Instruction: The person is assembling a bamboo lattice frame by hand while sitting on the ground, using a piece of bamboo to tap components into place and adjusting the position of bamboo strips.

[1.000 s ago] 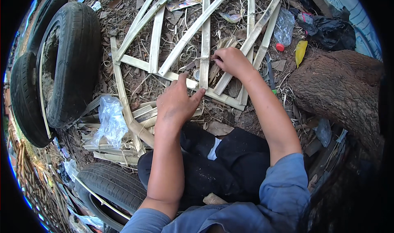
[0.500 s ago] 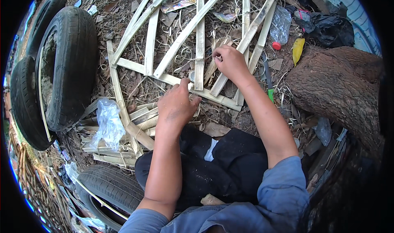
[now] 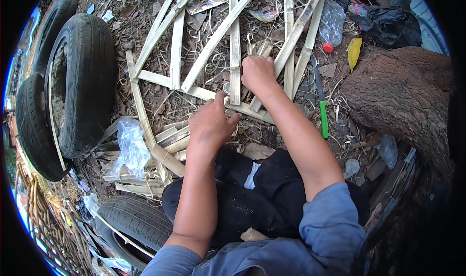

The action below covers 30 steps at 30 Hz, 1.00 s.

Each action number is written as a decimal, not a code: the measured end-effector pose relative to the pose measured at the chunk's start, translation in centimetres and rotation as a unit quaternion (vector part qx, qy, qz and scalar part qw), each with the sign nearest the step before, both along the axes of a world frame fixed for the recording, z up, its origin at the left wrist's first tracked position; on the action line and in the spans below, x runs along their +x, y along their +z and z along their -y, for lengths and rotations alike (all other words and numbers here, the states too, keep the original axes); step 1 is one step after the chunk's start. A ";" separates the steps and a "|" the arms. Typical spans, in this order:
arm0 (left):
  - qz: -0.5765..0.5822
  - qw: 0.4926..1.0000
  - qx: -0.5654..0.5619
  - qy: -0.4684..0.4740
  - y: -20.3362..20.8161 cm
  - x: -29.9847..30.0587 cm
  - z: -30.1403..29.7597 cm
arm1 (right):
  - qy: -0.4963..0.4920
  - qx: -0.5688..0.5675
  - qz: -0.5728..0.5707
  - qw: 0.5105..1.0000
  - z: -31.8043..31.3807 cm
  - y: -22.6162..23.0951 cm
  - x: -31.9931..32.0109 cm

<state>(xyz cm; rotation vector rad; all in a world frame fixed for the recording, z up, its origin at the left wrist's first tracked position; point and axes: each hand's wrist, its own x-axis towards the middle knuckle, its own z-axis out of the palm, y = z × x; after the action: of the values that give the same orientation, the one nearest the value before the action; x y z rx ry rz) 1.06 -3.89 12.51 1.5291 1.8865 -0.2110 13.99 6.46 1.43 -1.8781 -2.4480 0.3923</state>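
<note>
Pale bamboo strips lie crossed on the ground in front of me, fanning out from a slanting bamboo crosspiece (image 3: pixel 199 92). My left hand (image 3: pixel 209 123) is on the crosspiece, which runs between its forefinger and thumb. Just beyond those fingertips sits a small round tin (image 3: pixel 226 87). Beside an upright bamboo strip (image 3: pixel 235 57), my right hand (image 3: pixel 258 75) is closed in a fist, back of the hand up. Whatever its fingers hold is hidden. Short split bamboo pieces (image 3: pixel 263 49) show right behind that fist.
A green-handled knife (image 3: pixel 323 118) lies right of my right forearm. Farther right are a tree trunk (image 3: pixel 398 91), a plastic bottle (image 3: pixel 332 25) and a black bag (image 3: pixel 388 29). Old tyres (image 3: pixel 90 81) stand at left, near a clear plastic bag (image 3: pixel 130 149) on more bamboo pieces.
My right hand has moved left and slightly nearer, turning from a raised pinch into a fist. Its forearm has uncovered the knife's green handle. My left hand stays on the crosspiece.
</note>
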 end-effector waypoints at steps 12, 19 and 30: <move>0.033 0.998 0.049 0.008 -0.6 -0.3 0.4 | -0.041 -0.145 -0.191 0.970 -1.9 1.4 3.1; 0.039 0.999 0.026 0.022 -0.2 -0.6 0.2 | -0.020 0.060 -0.227 0.972 -0.8 1.0 3.5; 0.037 0.998 0.039 0.019 -0.4 -0.8 0.2 | 0.169 0.035 0.011 0.985 -0.1 0.0 2.6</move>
<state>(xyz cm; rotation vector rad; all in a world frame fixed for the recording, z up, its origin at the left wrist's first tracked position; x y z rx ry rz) 0.23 -4.11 12.10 1.5288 1.8836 -0.0638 16.56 6.57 1.48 -1.4482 -2.7585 0.2907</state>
